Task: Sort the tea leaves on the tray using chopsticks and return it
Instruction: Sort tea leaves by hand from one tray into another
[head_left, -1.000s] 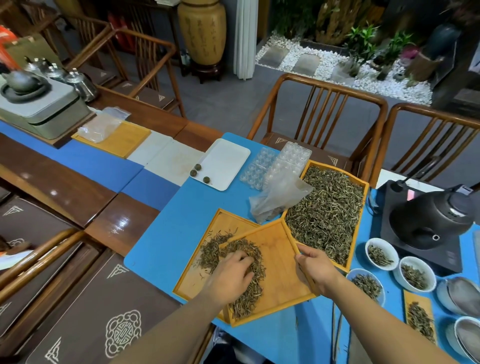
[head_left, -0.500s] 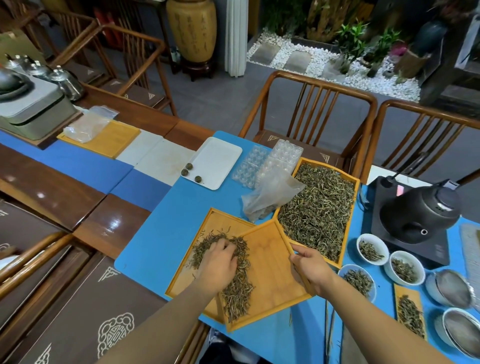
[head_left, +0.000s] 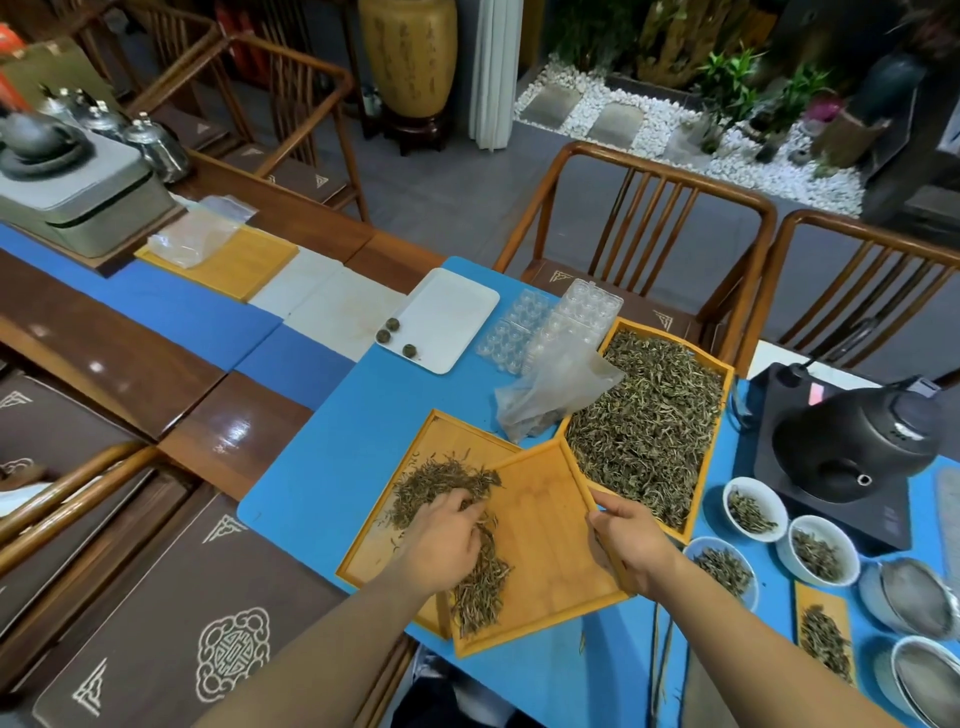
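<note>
- Sorting looks partway done: tea leaves (head_left: 475, 566) lie in a loose pile across two overlapping trays, the upper tray (head_left: 550, 540) mostly bare
- Left hand (head_left: 441, 540) rests on the pile, fingers loosely curled into the leaves
- Right hand (head_left: 631, 540) pinches the upper tray's right rim
- No chopsticks in either hand
- Full tray (head_left: 649, 421) and bowls (head_left: 756, 506) crowd the right; counter (head_left: 332, 447) is open on the left
</note>
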